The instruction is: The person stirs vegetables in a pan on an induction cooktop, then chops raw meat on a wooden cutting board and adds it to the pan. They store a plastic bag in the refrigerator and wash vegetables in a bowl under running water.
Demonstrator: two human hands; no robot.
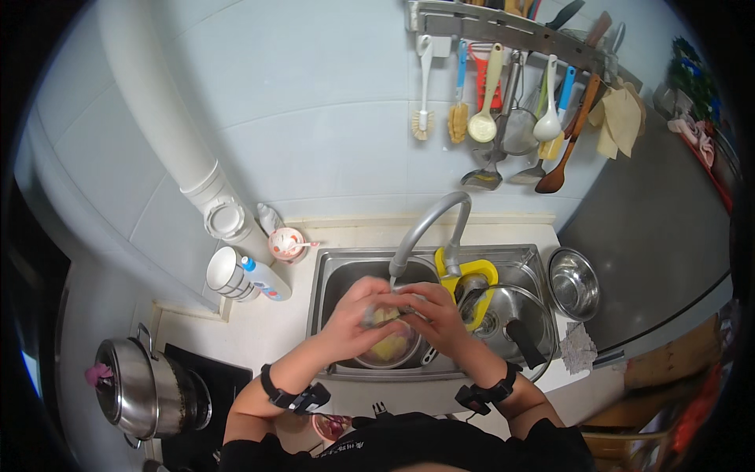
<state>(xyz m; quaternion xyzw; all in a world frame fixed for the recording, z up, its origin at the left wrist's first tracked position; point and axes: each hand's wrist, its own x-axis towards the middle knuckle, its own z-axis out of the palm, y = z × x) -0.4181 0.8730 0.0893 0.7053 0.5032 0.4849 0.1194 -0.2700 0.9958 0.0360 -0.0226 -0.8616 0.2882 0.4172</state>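
My left hand (357, 324) and my right hand (433, 315) are raised together over the left basin of the steel sink (348, 268), just below the spout of the curved faucet (422, 227). Between them is a small, blurred, greyish see-through thing, which I cannot name; the fingers of both hands curl around it. Beneath the hands, a round bowl (392, 360) stands in the basin, with pale yellow pieces of food (386, 347) in it. The hands partly hide the bowl and the lower end of the spout.
A yellow sink caddy (486, 271) hangs between the basins. A glass lid (551, 312) with a black handle leans over the right basin. A steel bowl (573, 283) stands at the right; a squeeze bottle (268, 280) and stacked bowls (227, 271) stand left. A steel pot (133, 389) sits on the stove.
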